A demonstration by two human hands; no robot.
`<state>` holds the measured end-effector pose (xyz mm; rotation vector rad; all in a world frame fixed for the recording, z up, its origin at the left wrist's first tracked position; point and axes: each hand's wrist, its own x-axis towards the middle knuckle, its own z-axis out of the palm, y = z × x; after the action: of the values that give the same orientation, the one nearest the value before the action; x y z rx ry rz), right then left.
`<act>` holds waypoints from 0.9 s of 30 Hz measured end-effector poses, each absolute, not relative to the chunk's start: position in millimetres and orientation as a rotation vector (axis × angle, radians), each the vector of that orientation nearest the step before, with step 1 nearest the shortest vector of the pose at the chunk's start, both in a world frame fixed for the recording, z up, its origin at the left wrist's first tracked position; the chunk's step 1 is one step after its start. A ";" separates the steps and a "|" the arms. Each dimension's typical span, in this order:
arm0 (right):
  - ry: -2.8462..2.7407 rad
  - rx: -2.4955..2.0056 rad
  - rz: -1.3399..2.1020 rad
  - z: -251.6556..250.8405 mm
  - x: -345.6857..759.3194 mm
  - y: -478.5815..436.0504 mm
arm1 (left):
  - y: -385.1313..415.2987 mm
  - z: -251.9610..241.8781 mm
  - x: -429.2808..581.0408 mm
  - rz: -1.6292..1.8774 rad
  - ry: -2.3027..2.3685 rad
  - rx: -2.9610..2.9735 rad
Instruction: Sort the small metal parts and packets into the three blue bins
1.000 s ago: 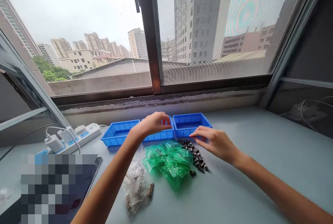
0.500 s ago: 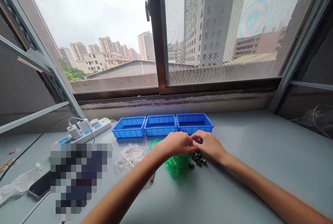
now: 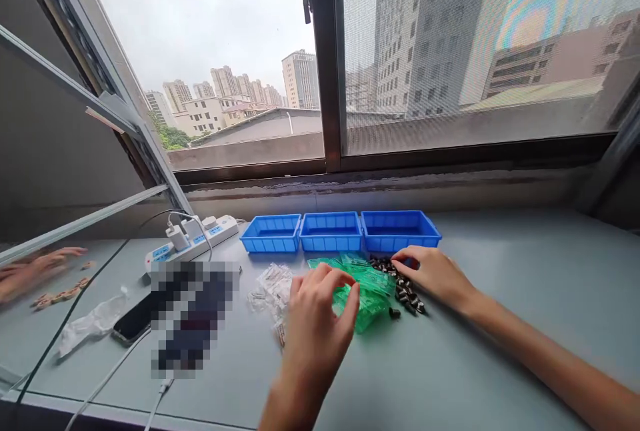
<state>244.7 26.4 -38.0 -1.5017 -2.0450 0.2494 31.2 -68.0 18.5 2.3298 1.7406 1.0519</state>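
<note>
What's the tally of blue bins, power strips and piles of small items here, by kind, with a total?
Blue plastic bins: 3
Power strip: 1
Green packet pile: 1
Clear packet pile: 1
Dark small-part pile: 1
Total: 7

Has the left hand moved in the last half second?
Yes: judged against the middle blue tray, the left hand has shifted leftward and back toward the person.
</note>
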 end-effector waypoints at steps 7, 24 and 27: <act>-1.903 -1.414 0.307 -24.7 240.9 19.5 | -90.9 -37.4 23.1 1.494 1.691 2.224; -1.772 -0.985 1.249 -2.5 194.5 -54.6 | -94.7 -28.0 29.8 1.644 1.600 2.321; -1.710 -0.979 1.318 -2.8 193.0 -51.7 | -94.2 -28.4 27.9 1.679 1.591 2.290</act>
<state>193.0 -51.7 -2.8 -0.9789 -1.7103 1.3177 27.9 -94.2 -28.4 2.2897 1.5912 1.6793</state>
